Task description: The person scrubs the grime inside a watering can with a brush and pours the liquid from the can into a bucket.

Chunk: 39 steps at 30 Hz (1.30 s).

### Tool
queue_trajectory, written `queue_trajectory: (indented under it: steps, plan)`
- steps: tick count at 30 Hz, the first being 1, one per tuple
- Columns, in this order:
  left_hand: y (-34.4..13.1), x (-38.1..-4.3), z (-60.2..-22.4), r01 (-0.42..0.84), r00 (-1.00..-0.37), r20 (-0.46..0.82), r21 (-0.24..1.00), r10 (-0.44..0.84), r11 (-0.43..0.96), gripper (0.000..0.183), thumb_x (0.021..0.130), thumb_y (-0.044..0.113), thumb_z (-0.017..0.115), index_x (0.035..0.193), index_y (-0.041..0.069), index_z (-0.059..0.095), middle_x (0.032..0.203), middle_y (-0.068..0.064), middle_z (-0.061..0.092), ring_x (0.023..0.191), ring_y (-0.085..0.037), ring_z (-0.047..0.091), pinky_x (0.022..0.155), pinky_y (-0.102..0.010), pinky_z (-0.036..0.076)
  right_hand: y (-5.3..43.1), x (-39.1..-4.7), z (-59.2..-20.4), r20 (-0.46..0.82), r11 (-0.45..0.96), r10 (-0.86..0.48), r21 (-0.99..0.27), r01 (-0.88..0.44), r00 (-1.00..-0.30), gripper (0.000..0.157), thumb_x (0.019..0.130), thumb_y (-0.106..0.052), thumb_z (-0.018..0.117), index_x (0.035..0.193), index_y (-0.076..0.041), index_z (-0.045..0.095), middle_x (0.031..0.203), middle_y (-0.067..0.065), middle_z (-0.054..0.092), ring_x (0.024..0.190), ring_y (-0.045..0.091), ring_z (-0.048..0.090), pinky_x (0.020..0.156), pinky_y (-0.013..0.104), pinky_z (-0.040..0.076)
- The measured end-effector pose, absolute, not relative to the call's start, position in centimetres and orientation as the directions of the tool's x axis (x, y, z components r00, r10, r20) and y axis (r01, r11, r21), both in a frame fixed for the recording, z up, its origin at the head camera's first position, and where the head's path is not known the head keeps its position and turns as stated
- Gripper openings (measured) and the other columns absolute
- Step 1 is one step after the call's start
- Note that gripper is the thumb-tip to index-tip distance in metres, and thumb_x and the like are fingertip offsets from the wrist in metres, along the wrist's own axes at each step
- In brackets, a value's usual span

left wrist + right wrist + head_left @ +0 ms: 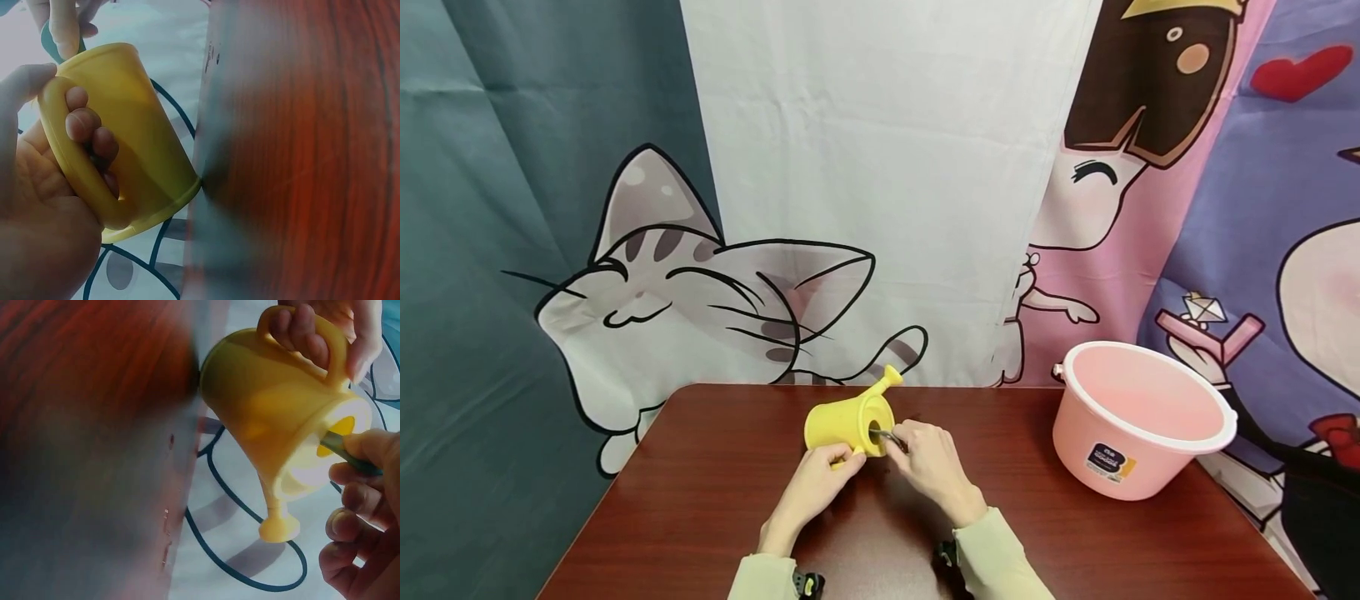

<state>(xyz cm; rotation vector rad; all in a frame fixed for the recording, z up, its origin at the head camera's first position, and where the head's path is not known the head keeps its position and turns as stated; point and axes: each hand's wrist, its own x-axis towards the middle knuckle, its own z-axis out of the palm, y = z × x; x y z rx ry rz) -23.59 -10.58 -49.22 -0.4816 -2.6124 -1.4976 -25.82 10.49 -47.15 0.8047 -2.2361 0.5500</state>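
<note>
Nearest the camera, the right sleeve (1000,558) and left sleeve (763,577) enter at the lower edge of the head view, forearms angled inward over the work. The brown table (700,500) is the supporting surface. A pink bucket (1078,446) stands upright at its right side, well apart from both hands. The yellow watering can (835,423) is in front of the person, near the table's far edge, tilted onto its side: base to the left, top to the right, spout (880,387) pointing away and to the right.

Left hand (816,487): fingers curled round the can's handle (59,134), thumb laid at its upper end. Right hand (932,471): thumb and forefinger pinch a slim dark implement (335,444), with no slack between them; the remaining fingers are bent and appear to carry nothing.

Governing relation: the implement's long axis runs leftward from the right fingertips into the hole (345,425) in the can's top, entering obliquely. The right hand is nearer this hole; the left is nearer the body. The implement's inner end is hidden, so its depth cannot be told.
</note>
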Motion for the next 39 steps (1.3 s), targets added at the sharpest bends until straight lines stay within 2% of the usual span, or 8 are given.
queue_trajectory:
  steps: [10, 19, 29, 39]
  plan:
    - [-10.6, -23.5, -49.1, 0.307, -0.948, 0.222, 0.83, 0.228, 0.466, 0.037, 0.095, 0.043, 0.062, 0.067, 0.021, 0.053, 0.057, 0.01, 0.036, 0.052, -0.005, 0.037, 0.052, -0.022, 0.034, 10.9, -25.1, -45.1, 0.755, 0.688, -0.419, -0.098, -0.719, -0.505, 0.036, 0.078, -0.012, 0.07, 0.059, -0.023, 0.04, 0.059, -0.014, 0.03, 0.05, 0.002, 0.028, 0.045, 0.019, 0.025]
    - [-10.6, -23.5, -49.1, 0.298, -0.95, 0.212, 0.835, 0.23, 0.462, 0.037, 0.095, 0.044, 0.062, 0.067, 0.02, 0.053, 0.057, 0.009, 0.036, 0.051, -0.006, 0.038, 0.052, -0.022, 0.034, 11.1, -24.7, -44.0, 0.755, 0.646, -0.471, -0.057, -0.761, -0.457, 0.036, 0.079, -0.015, 0.071, 0.06, -0.023, 0.041, 0.06, -0.013, 0.032, 0.05, 0.002, 0.028, 0.046, 0.018, 0.025]
    - [-10.6, -23.5, -49.0, 0.294, -0.951, 0.209, 0.841, 0.228, 0.454, 0.036, 0.095, 0.041, 0.062, 0.068, 0.02, 0.053, 0.057, 0.01, 0.037, 0.052, -0.005, 0.037, 0.052, -0.022, 0.034, 10.9, -24.9, -44.8, 0.744, 0.667, -0.46, -0.07, -0.742, -0.485, 0.034, 0.079, -0.013, 0.07, 0.061, -0.023, 0.043, 0.06, -0.013, 0.035, 0.05, 0.003, 0.031, 0.045, 0.02, 0.028]
    - [-10.5, -23.5, -49.1, 0.308, -0.948, 0.226, 0.832, 0.224, 0.461, 0.036, 0.095, 0.04, 0.063, 0.067, 0.02, 0.052, 0.057, 0.01, 0.036, 0.051, -0.004, 0.036, 0.052, -0.021, 0.033, 10.5, -25.6, -46.6, 0.712, 0.703, -0.432, -0.12, -0.701, -0.554, 0.034, 0.08, -0.013, 0.073, 0.062, -0.023, 0.046, 0.061, -0.013, 0.037, 0.052, 0.005, 0.035, 0.046, 0.023, 0.032]
